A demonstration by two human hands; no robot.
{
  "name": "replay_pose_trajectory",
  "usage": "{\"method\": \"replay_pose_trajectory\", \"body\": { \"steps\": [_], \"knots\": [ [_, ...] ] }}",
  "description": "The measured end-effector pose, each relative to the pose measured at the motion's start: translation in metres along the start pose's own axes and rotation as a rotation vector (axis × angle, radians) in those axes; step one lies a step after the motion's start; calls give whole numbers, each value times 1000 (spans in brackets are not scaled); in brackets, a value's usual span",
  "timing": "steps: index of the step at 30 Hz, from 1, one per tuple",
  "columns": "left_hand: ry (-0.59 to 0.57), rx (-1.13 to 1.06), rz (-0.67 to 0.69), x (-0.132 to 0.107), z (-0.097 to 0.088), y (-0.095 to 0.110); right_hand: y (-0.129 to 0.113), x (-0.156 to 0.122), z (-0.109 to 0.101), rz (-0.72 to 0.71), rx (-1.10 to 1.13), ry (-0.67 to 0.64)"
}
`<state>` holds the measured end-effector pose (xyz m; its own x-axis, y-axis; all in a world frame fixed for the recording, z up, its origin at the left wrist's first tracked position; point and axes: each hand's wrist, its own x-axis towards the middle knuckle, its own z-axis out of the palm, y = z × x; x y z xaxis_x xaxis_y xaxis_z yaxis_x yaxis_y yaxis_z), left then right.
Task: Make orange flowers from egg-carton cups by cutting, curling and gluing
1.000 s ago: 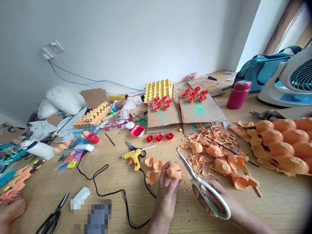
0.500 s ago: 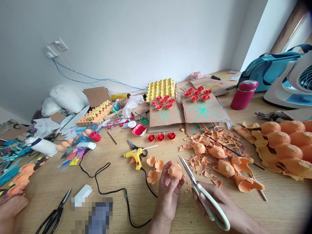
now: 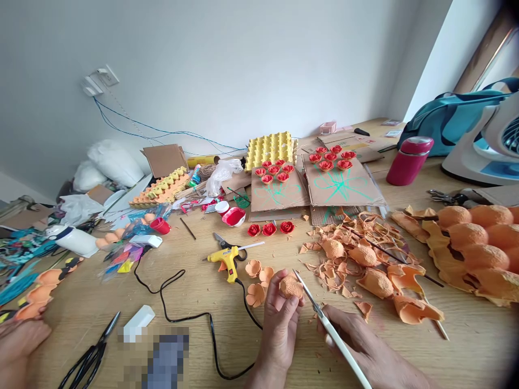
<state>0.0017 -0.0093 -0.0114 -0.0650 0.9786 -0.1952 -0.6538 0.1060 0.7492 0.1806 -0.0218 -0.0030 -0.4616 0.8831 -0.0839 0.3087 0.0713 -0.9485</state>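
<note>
Between the thumb and fingers of my left hand (image 3: 280, 324) is an orange egg-carton cup (image 3: 290, 286), its rounded bottom toward me. My right hand (image 3: 352, 337) grips white-handled scissors (image 3: 333, 330), seen nearly edge-on. Their blade tips point up and left, right at the cup's right edge; I cannot tell whether they cut into it. Just left of my left hand lie several cut orange petal cups (image 3: 255, 295). Orange scraps and trimmed cups (image 3: 364, 256) are heaped beyond my right hand.
A yellow glue gun (image 3: 227, 262) lies mid-table, its black cord running toward me. Black scissors (image 3: 91, 354) rest at front left, near another person's hand (image 3: 20, 337). Red paper roses (image 3: 269, 229) sit before cardboard sheets (image 3: 279, 197). An orange egg tray (image 3: 470, 243) stands at right.
The scissors have turned edge-on and their tips have moved left to the cup's edge. My left hand still holds the cup in nearly the same place.
</note>
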Motion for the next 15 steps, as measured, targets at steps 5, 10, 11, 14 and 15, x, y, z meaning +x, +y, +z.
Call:
{"method": "replay_pose_trajectory", "body": {
  "steps": [5, 10, 11, 14, 15],
  "knots": [
    [-8, 83, 74, -2, 0, -1, 0, -2, -1, -57, -46, 29],
    [-14, 124, 99, -7, 5, -3, 1, -2, -1, -75, -90, 17],
    [-15, 125, 101, -8, 7, -4, 3, -1, -1, -70, -95, 4],
    [-11, 118, 109, -11, 12, -5, 7, 0, 0, -62, -99, -46],
    [-10, 113, 110, -12, 13, -6, 9, 1, 1, -67, -100, -59]
  ]
}}
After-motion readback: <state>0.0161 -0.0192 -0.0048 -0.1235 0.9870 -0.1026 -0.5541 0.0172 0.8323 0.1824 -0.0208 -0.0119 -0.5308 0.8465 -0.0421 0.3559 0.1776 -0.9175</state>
